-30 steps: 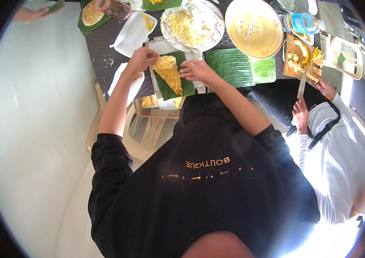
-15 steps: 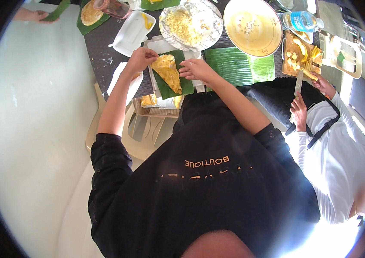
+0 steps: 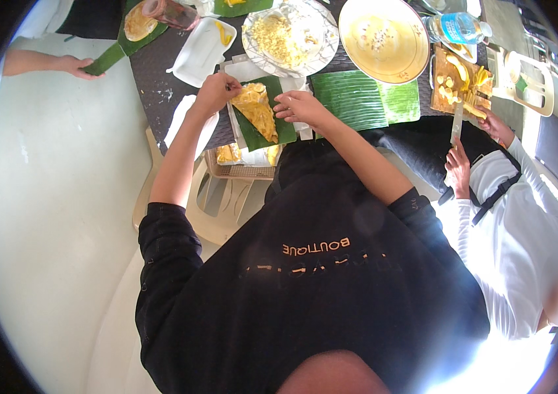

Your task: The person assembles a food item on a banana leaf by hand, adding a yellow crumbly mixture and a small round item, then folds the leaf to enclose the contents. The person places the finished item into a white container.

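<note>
Head camera view, looking down past a black shirt at a dark table (image 3: pixel 154 85). A yellow, triangle-shaped piece of food (image 3: pixel 257 111) lies on a dark green leaf (image 3: pixel 244 130) near the table's front edge, between the wearer's two hands. The left hand (image 3: pixel 216 93) is at the food's upper left corner, thumb and fingertips drawn together; I cannot tell whether they pinch its edge. The right hand (image 3: pixel 298 108) is just beside the food on the other side, fingers loosely spread, with nothing seen in its grasp.

Left of the food are two white trays, one farther back (image 3: pixel 201 58) and one partly behind the left forearm (image 3: pixel 193 134). Behind the food is a patterned plate (image 3: pixel 324 16) of crumbly yellow food. To its right is a yellow plate (image 3: pixel 384 62), and in front of that lie flat green leaf pieces (image 3: pixel 351 102).

At the right, a co-worker in white sleeves holds a knife (image 3: pixel 457 125) by a wooden board (image 3: pixel 438 105) with yellow pieces on it; a water bottle (image 3: pixel 455 28) lies behind. At the far left, another person's hand (image 3: pixel 78 66) holds a leaf strip (image 3: pixel 105 59).
</note>
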A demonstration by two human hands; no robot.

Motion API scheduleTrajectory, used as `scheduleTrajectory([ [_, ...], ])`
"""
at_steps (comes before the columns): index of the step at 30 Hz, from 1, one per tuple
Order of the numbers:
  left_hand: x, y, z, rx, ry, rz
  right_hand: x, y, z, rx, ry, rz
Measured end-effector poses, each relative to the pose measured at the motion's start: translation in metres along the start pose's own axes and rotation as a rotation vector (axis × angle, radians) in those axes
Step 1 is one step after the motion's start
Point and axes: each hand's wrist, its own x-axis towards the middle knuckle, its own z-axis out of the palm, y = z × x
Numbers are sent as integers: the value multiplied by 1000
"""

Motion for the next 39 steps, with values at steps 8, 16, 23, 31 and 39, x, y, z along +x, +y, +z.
scheduleTrajectory([
  [8, 1, -4, 4, -57, -7, -15, -1, 3, 0, -42, 30, -27],
  [16, -14, 2, 5, -107, 135, -49, 16, 25, -6, -185, 83, -125],
  [23, -62, 0, 37, -369, 413, -426, 52, 34, 14, -571, 318, -356],
  [31, -61, -19, 117, -470, 610, -519, 59, 26, 42, -693, 345, -305],
  [39, -39, -25, 128, -629, 691, -576, 63, 39, 46, -511, 390, -362],
])
